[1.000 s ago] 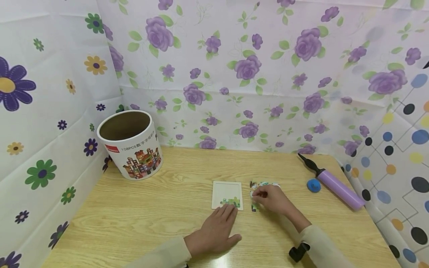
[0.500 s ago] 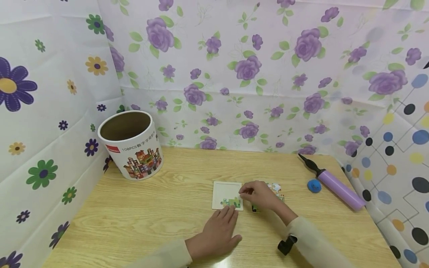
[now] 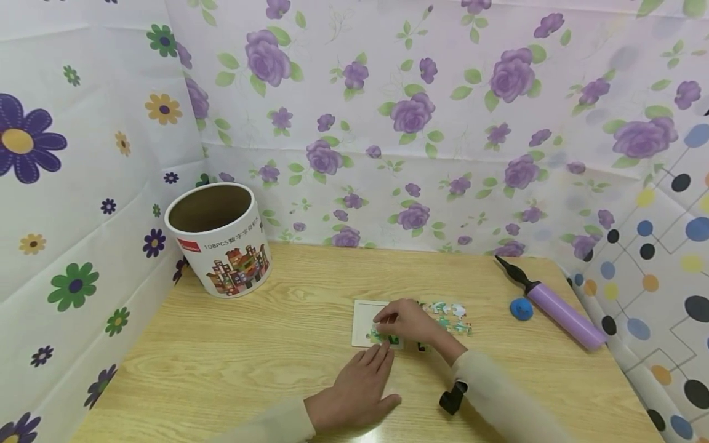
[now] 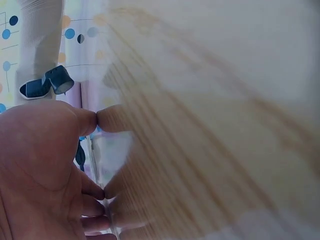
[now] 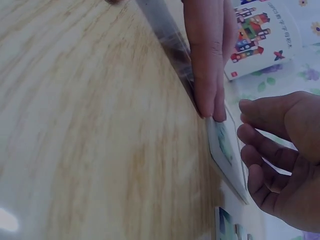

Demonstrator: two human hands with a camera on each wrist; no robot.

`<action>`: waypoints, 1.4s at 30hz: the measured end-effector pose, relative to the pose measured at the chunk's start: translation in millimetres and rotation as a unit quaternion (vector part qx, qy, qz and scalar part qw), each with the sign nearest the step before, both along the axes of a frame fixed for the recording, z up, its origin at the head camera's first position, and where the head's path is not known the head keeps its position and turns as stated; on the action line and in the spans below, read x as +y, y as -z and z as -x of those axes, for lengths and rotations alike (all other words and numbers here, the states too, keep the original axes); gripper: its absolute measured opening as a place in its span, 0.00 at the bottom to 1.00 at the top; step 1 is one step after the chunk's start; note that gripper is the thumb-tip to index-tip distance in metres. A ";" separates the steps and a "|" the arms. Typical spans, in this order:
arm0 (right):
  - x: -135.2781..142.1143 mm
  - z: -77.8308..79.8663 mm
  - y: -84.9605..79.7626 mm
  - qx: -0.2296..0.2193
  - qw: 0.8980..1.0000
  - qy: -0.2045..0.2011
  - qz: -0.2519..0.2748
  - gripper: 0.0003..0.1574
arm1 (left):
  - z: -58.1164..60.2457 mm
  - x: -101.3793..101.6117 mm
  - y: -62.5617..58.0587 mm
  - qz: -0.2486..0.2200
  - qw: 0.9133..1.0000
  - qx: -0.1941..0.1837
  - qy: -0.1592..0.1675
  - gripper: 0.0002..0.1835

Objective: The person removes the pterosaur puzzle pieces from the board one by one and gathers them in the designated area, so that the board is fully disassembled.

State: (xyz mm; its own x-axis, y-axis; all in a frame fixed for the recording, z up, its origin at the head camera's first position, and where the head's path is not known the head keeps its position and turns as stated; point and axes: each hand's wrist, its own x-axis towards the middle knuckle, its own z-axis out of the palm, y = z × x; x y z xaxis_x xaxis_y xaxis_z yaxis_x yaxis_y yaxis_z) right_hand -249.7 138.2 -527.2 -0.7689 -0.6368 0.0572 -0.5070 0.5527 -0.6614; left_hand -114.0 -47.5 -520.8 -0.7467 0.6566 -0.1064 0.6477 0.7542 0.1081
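Observation:
A pale square puzzle tray (image 3: 362,315) lies on the table with joined green pieces (image 3: 375,337) in its lower right part. My left hand (image 3: 357,384) lies flat with straight fingers, and its fingertips press the tray's near edge. Over the tray is my right hand (image 3: 407,321), thumb and fingertips bent together in a pinch on a puzzle piece, which the fingers mostly hide. In the right wrist view the curled right hand (image 5: 285,155) hovers beside the tray's rim (image 5: 227,172). Several loose puzzle pieces (image 3: 458,311) lie right of the tray, partly behind the right forearm.
A white bucket (image 3: 218,246) stands at the table's back left. At the right lie a purple hand pump (image 3: 565,314) and a small blue object (image 3: 521,309). Floral cloth (image 3: 354,123) hangs behind the wooden table (image 3: 238,351).
My right hand has moved left from the loose pieces to above the tray, uncovering more of those pieces. The left hand has stayed at the tray's near edge.

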 end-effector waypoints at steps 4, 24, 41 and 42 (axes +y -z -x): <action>-5.2 0.3 3.6 0.000 1.000 -0.008 -0.009 0.09 | 0.0 -0.4 -0.9 -0.001 1.000 -0.007 0.005 0.43; -14.0 -3.3 1.6 -0.047 0.999 0.002 0.001 0.04 | 1.3 -2.3 -0.4 -0.003 1.000 0.016 0.014 0.43; 5.6 -5.2 -14.0 -0.055 0.998 0.023 0.025 0.07 | 3.6 0.0 -3.6 0.007 1.000 0.011 -0.003 0.44; 9.1 -5.0 -14.9 -0.051 0.998 0.028 0.024 0.07 | 4.2 -0.2 -2.9 0.006 1.000 0.012 -0.003 0.44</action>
State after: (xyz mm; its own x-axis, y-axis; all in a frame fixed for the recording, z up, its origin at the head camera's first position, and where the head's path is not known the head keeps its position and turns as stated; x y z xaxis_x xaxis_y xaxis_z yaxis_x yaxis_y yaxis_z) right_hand -244.7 147.4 -512.3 -0.8070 -0.5905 0.0054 -0.4038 0.5452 -0.7346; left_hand -118.2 -47.6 -517.9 -0.7525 0.6515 -0.0965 0.6462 0.7587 0.0829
